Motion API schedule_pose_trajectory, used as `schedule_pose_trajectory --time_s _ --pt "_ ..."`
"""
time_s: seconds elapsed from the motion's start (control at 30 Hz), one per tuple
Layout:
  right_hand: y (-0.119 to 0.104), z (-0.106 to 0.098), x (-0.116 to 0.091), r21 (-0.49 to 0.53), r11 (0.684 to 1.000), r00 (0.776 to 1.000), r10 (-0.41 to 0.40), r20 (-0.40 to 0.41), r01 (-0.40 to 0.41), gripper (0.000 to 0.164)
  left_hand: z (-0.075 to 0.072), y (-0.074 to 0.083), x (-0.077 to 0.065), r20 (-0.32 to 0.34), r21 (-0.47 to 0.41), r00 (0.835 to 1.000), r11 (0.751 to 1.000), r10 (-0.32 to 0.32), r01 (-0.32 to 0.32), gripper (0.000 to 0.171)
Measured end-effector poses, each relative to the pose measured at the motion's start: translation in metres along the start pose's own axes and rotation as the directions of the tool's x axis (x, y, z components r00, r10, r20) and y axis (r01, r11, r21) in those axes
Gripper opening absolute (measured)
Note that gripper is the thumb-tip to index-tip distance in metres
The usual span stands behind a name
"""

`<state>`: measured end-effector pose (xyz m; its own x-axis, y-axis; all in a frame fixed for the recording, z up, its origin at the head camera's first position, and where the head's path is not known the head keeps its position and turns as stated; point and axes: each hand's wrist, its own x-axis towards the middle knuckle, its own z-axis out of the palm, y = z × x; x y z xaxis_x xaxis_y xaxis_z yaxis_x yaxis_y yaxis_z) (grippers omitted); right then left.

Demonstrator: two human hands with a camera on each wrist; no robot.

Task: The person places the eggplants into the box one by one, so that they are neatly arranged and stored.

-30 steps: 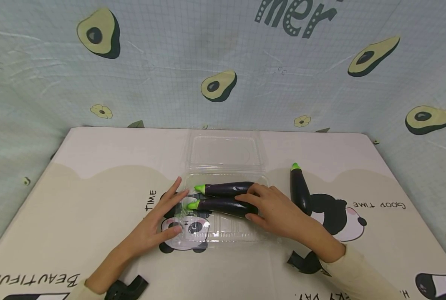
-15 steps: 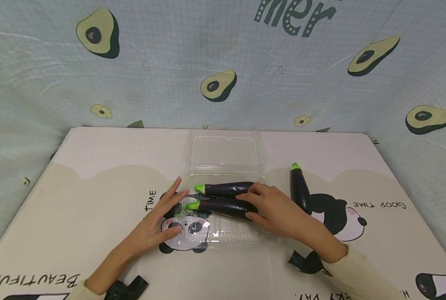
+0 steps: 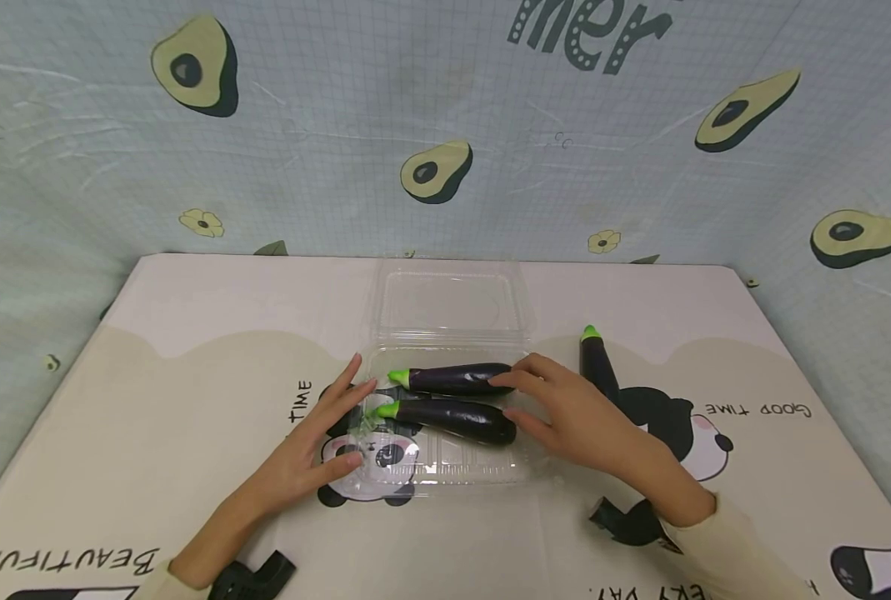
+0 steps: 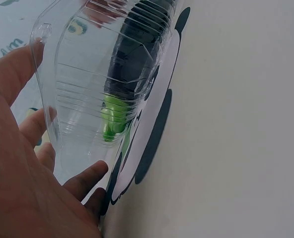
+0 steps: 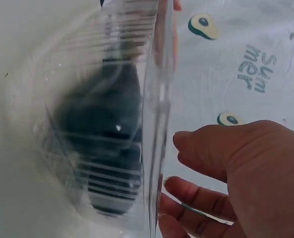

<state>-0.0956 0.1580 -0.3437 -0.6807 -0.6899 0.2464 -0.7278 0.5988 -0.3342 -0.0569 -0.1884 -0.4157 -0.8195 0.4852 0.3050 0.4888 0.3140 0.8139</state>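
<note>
Two dark purple eggplants with green stems, the rear eggplant (image 3: 453,379) and the front eggplant (image 3: 456,419), lie side by side in a clear plastic clamshell container (image 3: 483,481). My left hand (image 3: 306,450) spreads its fingers along the container's left side; in the left wrist view, fingertips touch the rim (image 4: 50,116). Over the right side hovers my right hand (image 3: 576,417), fingers loosely bent near the eggplants' blunt ends. Nothing shows between its thumb and fingers in the right wrist view, where the container wall (image 5: 154,148) stands beside them.
The container's open lid (image 3: 448,300) lies flat behind it. To the right, a third eggplant (image 3: 598,362) rests on the table, partly hidden by my right hand. An avocado-print sheet (image 3: 325,167) hangs behind the printed tablecloth (image 3: 190,400).
My right hand has let go of the front eggplant and drawn back slightly to the right. Both eggplants stay in the container. The left hand has kept its place.
</note>
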Motion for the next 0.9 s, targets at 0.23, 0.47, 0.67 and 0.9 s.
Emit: schedule_pose_trajectory --time_s 0.23,0.47,0.67,0.9 --pt "0.014 -0.007 -0.011 0.010 0.999 0.994 -0.035 -0.099 0.036 0.040 0.000 0.000 0.000 0.001 0.002 1.000 1.000 -0.006 0.006 0.076" --pt "0.025 -0.014 -0.026 0.056 0.998 0.987 -0.013 -0.161 0.023 0.042 -0.001 0.000 0.000 0.001 0.011 1.000 1.000 -0.006 0.006 0.076" --pt "0.036 -0.016 -0.041 0.063 0.998 0.976 0.032 -0.213 -0.019 0.045 -0.001 -0.001 0.000 0.003 -0.001 1.000 1.000 -0.007 0.007 0.075" --pt "0.049 -0.011 -0.058 0.029 0.997 0.958 0.083 -0.276 -0.078 0.045 -0.001 0.000 0.000 -0.001 -0.005 1.000 1.000 0.000 0.000 0.076"
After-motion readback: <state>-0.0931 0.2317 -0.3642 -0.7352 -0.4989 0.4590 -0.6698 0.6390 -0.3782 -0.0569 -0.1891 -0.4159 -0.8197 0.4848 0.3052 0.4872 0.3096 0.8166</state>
